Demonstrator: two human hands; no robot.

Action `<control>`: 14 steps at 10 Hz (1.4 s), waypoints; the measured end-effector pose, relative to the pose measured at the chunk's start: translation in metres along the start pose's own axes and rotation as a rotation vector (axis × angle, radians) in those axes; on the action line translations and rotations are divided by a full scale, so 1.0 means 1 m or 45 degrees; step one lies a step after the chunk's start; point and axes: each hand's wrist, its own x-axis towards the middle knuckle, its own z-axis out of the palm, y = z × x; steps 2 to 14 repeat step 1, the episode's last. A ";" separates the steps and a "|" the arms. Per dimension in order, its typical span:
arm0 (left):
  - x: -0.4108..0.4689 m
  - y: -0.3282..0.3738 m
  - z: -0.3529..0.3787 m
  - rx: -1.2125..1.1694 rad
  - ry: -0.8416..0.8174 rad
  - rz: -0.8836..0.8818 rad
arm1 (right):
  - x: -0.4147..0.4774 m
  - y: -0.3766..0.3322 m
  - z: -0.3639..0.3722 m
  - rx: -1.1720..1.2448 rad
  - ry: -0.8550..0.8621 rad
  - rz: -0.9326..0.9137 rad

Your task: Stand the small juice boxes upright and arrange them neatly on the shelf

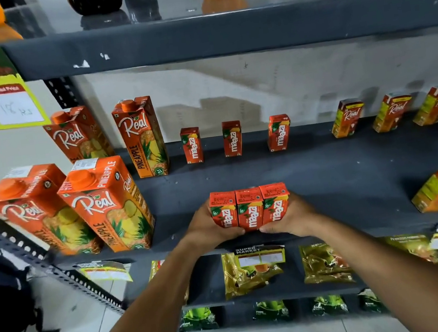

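Three small juice boxes [250, 209] stand upright, side by side and touching, near the front edge of the shelf [342, 175]. The left hand [207, 229] presses the left box and the right hand [291, 216] presses the right box, so the row is squeezed between both hands. Three more boxes [232, 138] stand apart, farther back.

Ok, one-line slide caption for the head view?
Both hands, left and right, press three upright Maaza boxes together at the shelf's front edge.
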 end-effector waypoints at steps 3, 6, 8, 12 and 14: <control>-0.009 0.000 0.002 -0.048 0.055 0.126 | -0.019 -0.002 -0.009 -0.062 -0.008 -0.089; -0.009 0.000 0.002 -0.048 0.055 0.126 | -0.019 -0.002 -0.009 -0.062 -0.008 -0.089; -0.009 0.000 0.002 -0.048 0.055 0.126 | -0.019 -0.002 -0.009 -0.062 -0.008 -0.089; -0.009 0.000 0.002 -0.048 0.055 0.126 | -0.019 -0.002 -0.009 -0.062 -0.008 -0.089; -0.009 0.000 0.002 -0.048 0.055 0.126 | -0.019 -0.002 -0.009 -0.062 -0.008 -0.089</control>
